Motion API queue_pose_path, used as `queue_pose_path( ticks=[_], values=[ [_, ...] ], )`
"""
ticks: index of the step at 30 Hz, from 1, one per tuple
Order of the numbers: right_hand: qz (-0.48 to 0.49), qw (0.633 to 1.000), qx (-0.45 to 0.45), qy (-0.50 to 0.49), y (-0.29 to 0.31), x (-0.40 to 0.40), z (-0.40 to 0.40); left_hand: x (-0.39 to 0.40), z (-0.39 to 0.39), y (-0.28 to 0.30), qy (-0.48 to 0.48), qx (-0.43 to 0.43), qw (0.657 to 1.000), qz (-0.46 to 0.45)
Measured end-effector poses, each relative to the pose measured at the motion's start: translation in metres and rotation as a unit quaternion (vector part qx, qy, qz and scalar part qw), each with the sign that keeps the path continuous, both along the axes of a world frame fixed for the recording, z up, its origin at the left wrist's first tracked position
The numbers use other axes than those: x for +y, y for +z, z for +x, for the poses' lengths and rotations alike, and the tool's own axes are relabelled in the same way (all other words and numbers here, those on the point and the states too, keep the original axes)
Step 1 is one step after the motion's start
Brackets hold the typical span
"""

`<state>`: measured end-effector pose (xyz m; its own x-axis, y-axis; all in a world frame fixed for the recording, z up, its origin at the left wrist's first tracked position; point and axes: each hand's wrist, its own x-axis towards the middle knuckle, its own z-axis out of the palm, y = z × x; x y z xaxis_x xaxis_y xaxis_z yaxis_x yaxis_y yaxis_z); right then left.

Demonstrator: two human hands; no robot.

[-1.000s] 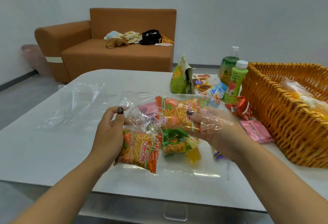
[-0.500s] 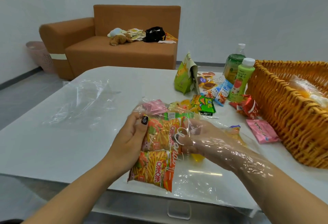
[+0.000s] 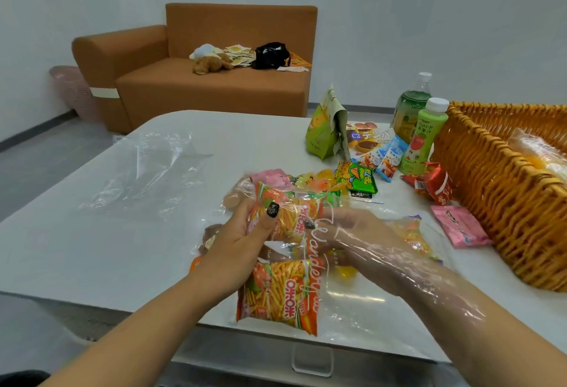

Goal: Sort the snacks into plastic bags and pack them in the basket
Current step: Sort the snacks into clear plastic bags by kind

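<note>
White table (image 3: 92,248), sofa behind. Step: filling plastic bag (image 3: 352,303) at the near edge. Left hand (image 3: 242,242) fingers pinch a snack packet (image 3: 288,217) through the film; right hand (image 3: 359,239) sits inside the bag, grip unclear. Next, probably: seat packets, withdraw, move to basket (image 3: 491,187).

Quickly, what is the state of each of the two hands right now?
Left hand: grips the upper snack packet through the plastic bag.
Right hand: inside the bag; grip cannot be told.
</note>
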<state>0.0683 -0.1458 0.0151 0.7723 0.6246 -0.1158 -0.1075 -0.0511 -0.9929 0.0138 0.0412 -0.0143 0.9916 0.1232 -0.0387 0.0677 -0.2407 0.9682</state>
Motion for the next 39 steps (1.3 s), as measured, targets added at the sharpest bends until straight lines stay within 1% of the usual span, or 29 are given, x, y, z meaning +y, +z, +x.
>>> queue_pose_path(
  ticks=[1,6,8,10,12,14,16,18,20,21,22,23,25,27,29,30,33,35,37,38,39],
  values=[
    [-0.016,1.000,0.001,-0.014,-0.004,0.001,0.002,0.000,0.001,0.000,0.004,0.003,1.000,-0.005],
    [-0.012,0.999,0.039,0.006,0.002,-0.009,0.009,0.002,0.004,0.000,0.054,0.034,0.994,-0.091],
    [-0.001,0.999,0.027,-0.023,0.012,-0.021,0.018,0.003,0.007,0.001,0.086,0.039,0.989,-0.112],
    [-0.003,0.996,0.005,-0.094,0.019,-0.037,0.030,0.006,0.012,0.000,0.125,0.037,0.983,-0.128],
    [-0.042,0.980,-0.010,-0.193,0.018,-0.055,0.044,0.011,0.015,-0.003,0.157,0.041,0.978,-0.129],
    [-0.133,0.953,-0.031,-0.272,0.008,-0.070,0.057,0.013,0.016,-0.006,0.172,0.042,0.976,-0.125],
    [-0.248,0.917,-0.074,-0.303,-0.005,-0.081,0.066,0.014,0.017,-0.009,0.177,0.047,0.976,-0.117],
    [-0.381,0.865,-0.129,-0.300,-0.016,-0.086,0.070,0.013,0.016,-0.010,0.184,0.053,0.976,-0.102],
    [-0.515,0.797,-0.158,-0.274,-0.022,-0.087,0.069,0.012,0.016,-0.011,0.192,0.053,0.975,-0.098],
    [-0.571,0.764,-0.153,-0.258,-0.024,-0.088,0.068,0.013,0.016,-0.011,0.196,0.050,0.974,-0.097],
    [-0.611,0.741,-0.139,-0.241,-0.027,-0.089,0.068,0.013,0.017,-0.011,0.201,0.048,0.974,-0.095],
    [-0.628,0.735,-0.121,-0.227,-0.031,-0.089,0.068,0.014,0.017,-0.011,0.205,0.047,0.973,-0.095],
    [-0.616,0.752,-0.091,-0.216,-0.039,-0.088,0.069,0.016,0.019,-0.011,0.213,0.044,0.971,-0.101],
    [-0.591,0.770,-0.084,-0.224,-0.043,-0.089,0.070,0.019,0.021,-0.011,0.218,0.040,0.969,-0.111],
    [-0.551,0.796,-0.076,-0.238,-0.043,-0.091,0.071,0.021,0.024,-0.011,0.222,0.037,0.967,-0.117],
    [-0.516,0.814,-0.073,-0.257,-0.043,-0.092,0.071,0.021,0.025,-0.012,0.223,0.036,0.967,-0.120],
    [-0.362,0.862,-0.081,-0.346,-0.044,-0.094,0.075,0.020,0.028,-0.012,0.228,0.030,0.965,-0.128],
    [-0.229,0.896,-0.073,-0.373,-0.033,-0.092,0.071,0.019,0.029,-0.013,0.228,0.021,0.964,-0.137],
    [-0.106,0.933,-0.030,-0.343,-0.018,-0.089,0.067,0.018,0.029,-0.013,0.226,0.018,0.964,-0.142],
    [-0.068,0.950,-0.006,-0.305,-0.010,-0.088,0.062,0.018,0.030,-0.013,0.223,0.018,0.964,-0.141],
    [-0.051,0.965,0.011,-0.258,-0.004,-0.087,0.057,0.018,0.030,-0.014,0.220,0.019,0.965,-0.140]
  ],
)
